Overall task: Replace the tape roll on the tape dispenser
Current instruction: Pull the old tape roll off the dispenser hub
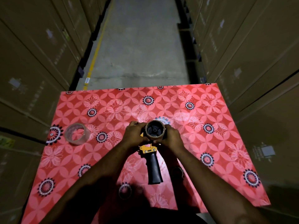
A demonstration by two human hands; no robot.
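Near the tabletop's middle, your left hand (135, 133) and right hand (172, 136) clasp the spent core (155, 130) on the dispenser (152, 160), fingers curled tight around it. Pull evenly, straight off the hub, keeping the handle steady; the new roll (77, 134) waits by the left edge.

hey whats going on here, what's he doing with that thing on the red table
A person is working on a handheld tape dispenser over a red floral table. Both hands, left hand and right hand, are wrapped around the brown cardboard core sitting on the dispenser's hub, which looks used up. The black handle points back toward the person. A clear tape roll lies untouched on the table to the left, not yet fitted. Stacked cardboard boxes line both sides of the aisle.
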